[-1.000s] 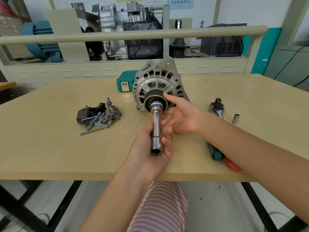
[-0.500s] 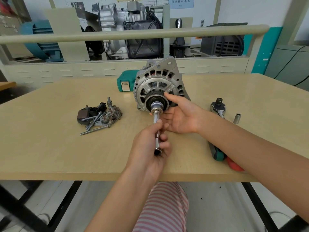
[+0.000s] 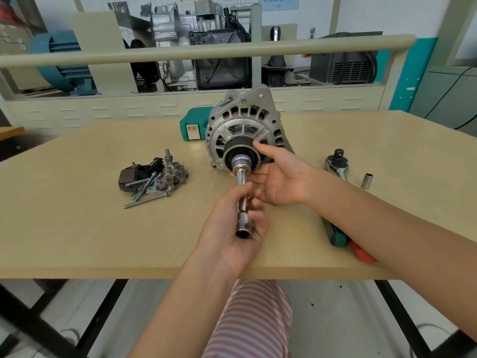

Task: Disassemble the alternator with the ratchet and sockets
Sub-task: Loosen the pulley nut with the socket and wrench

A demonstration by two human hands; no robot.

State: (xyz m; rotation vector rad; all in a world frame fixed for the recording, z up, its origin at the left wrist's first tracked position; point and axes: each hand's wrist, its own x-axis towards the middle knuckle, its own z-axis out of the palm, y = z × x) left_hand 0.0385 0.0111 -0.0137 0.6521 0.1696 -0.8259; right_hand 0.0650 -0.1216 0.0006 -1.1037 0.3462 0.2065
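Alternator upright on tabletop, pulley facing me. My left hand grips extension bar, axis running from pulley nut toward me. Right hand open, fingers steadying pulley. Ratchet lies right, nearer right hand; I judge it goes on bar's near end.

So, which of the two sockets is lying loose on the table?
The small short socket right of the ratchet. The long socket sits on the alternator pulley, gripped by the left hand.
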